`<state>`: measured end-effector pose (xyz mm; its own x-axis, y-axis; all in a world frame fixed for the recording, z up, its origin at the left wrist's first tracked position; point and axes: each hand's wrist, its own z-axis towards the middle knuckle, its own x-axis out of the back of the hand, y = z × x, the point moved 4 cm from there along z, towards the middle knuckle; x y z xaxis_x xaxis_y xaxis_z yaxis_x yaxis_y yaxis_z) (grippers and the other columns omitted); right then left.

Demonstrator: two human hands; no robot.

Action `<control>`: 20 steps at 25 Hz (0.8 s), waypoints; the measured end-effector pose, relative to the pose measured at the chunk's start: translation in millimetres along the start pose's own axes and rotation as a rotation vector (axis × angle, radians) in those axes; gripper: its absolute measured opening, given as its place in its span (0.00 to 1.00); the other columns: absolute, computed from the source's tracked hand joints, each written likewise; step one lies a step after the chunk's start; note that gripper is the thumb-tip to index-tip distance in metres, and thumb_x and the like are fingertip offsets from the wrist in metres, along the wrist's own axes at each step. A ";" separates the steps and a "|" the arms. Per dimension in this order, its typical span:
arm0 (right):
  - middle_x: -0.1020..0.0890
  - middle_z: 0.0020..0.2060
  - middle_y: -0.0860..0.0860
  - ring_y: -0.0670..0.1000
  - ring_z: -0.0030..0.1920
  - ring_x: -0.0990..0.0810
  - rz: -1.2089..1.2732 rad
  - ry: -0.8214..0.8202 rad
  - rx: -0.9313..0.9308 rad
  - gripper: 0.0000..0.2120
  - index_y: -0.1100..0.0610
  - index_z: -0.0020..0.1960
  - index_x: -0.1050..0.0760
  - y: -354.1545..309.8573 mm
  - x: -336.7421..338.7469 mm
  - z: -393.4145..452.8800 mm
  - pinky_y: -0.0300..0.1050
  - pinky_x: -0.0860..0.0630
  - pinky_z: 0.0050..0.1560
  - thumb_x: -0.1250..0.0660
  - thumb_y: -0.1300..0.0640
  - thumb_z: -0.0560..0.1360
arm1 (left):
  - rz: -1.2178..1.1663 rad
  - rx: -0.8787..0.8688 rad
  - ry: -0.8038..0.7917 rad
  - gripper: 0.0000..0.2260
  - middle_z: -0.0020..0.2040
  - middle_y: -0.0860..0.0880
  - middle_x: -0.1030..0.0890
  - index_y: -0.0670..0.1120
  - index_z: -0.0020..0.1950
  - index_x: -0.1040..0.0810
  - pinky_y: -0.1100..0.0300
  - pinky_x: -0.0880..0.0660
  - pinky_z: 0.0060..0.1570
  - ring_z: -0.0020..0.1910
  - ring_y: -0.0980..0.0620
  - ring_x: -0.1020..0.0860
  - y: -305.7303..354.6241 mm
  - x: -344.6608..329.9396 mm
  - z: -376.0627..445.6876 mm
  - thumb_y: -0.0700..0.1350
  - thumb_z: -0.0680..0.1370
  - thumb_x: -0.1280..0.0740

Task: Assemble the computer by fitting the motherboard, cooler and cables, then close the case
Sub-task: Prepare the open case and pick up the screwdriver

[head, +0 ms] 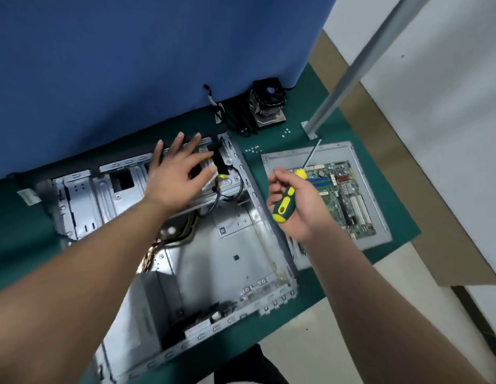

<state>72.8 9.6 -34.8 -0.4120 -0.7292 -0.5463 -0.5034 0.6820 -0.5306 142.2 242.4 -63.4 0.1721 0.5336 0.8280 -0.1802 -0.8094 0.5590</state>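
The case (235,245) lies open on the green tabletop (352,128); the left hand (177,173) hovers over its far bays, grip spread; the right hand (299,206) curls round a screwdriver (288,195) (shaft pointing away); the motherboard (343,198) sits on a panel (379,236) near the right edge; the cooler (266,106) stands at the far edge.

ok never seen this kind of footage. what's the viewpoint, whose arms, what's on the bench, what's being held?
It is one picture from a wide-angle camera worn on a person's head, looking down at their own bare arms. The left hand reaches open-fingered over the open computer case. The right hand grips a green and yellow screwdriver. On the green mat beside the case, the motherboard lies on a grey panel. Further back stand the cooler and some loose screws.
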 end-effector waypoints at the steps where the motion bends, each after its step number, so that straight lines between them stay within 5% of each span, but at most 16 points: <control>1: 0.19 0.40 0.52 0.44 0.33 0.25 0.023 -0.019 -0.014 0.02 0.57 0.48 0.22 15.6 -5.9 -19.6 0.34 0.29 0.29 0.30 0.62 0.77 | -0.250 0.049 0.049 0.20 0.75 0.59 0.28 0.61 0.70 0.23 0.46 0.46 0.80 0.79 0.53 0.37 6.6 6.0 -13.5 0.65 0.81 0.40; 3: 0.21 0.38 0.50 0.44 0.31 0.27 0.041 -0.021 -0.036 0.02 0.56 0.47 0.20 46.2 -14.1 -51.0 0.34 0.29 0.28 0.28 0.60 0.76 | -0.696 0.130 0.142 0.09 0.59 0.57 0.17 0.57 0.60 0.18 0.51 0.24 0.64 0.61 0.55 0.20 27.0 12.4 -50.7 0.53 0.81 0.30; 5: 0.24 0.35 0.48 0.43 0.30 0.29 0.024 -0.001 -0.050 0.02 0.54 0.47 0.19 78.1 -19.3 -77.2 0.34 0.31 0.28 0.27 0.58 0.75 | -0.953 0.128 0.073 0.06 0.51 0.52 0.14 0.53 0.56 0.17 0.60 0.20 0.48 0.51 0.55 0.16 50.2 10.2 -98.2 0.46 0.80 0.27; 13: 0.30 0.29 0.45 0.44 0.26 0.30 0.161 -0.012 -0.099 0.06 0.54 0.39 0.22 191.5 -33.5 -159.5 0.35 0.30 0.27 0.26 0.56 0.72 | -1.279 0.223 0.021 0.08 0.51 0.48 0.12 0.54 0.52 0.13 0.57 0.19 0.56 0.54 0.48 0.14 50.9 10.9 -248.8 0.41 0.78 0.26; 20: 0.28 0.29 0.45 0.43 0.27 0.29 0.134 0.004 -0.141 0.08 0.54 0.40 0.22 238.0 -30.3 -200.6 0.35 0.29 0.29 0.28 0.56 0.76 | -1.295 0.305 0.083 0.06 0.48 0.46 0.13 0.50 0.50 0.12 0.60 0.18 0.50 0.49 0.48 0.14 38.3 10.8 -308.7 0.39 0.78 0.26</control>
<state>-186.9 182.7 -14.6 -0.4855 -0.6326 -0.6034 -0.5451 0.7586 -0.3568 -161.8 292.9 -19.7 -0.0074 0.9588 -0.2839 0.2917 0.2736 0.9165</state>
